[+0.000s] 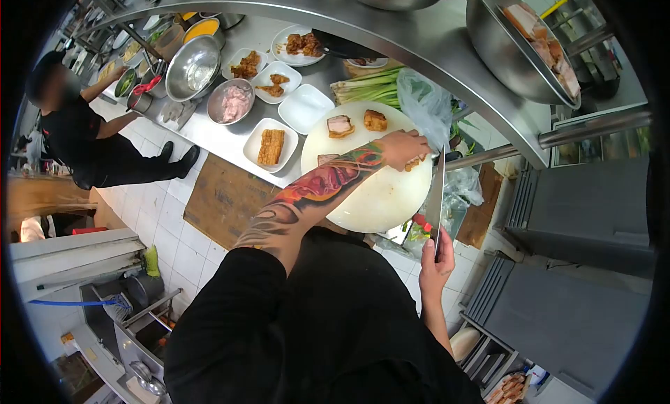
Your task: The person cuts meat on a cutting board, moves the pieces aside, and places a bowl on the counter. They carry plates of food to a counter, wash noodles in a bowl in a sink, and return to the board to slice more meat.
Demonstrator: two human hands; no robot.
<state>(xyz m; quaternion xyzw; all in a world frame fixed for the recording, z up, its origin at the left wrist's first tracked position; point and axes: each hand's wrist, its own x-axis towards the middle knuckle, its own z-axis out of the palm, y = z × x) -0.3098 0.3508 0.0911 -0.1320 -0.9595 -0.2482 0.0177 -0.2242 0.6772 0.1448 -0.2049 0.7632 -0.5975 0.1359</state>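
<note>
My tattooed left arm reaches across the round cutting board (pixel 380 205). At the board's right edge, my left hand (pixel 406 148) has its fingers curled over pieces of crispy pork belly (pixel 413 164), partly hidden beneath it. In my right hand (pixel 437 263) is a knife (pixel 435 202) with a broad blade, pointing away from me just beside the board's right edge. Toward the back of the board lie one chunk of pork belly (pixel 340 127) and a browner chunk (pixel 375 120). My forearm partly covers another piece (pixel 326 158).
Left of the board stand a square dish (pixel 249 153) holding a pork slab, a white dish (pixel 307 104) and a bowl of pink meat (pixel 232 102). Spring onions (pixel 366 88) and a plastic bag (pixel 424 100) lie behind. A steel shelf (pixel 391 27) overhangs. A person (pixel 84 125) works at left.
</note>
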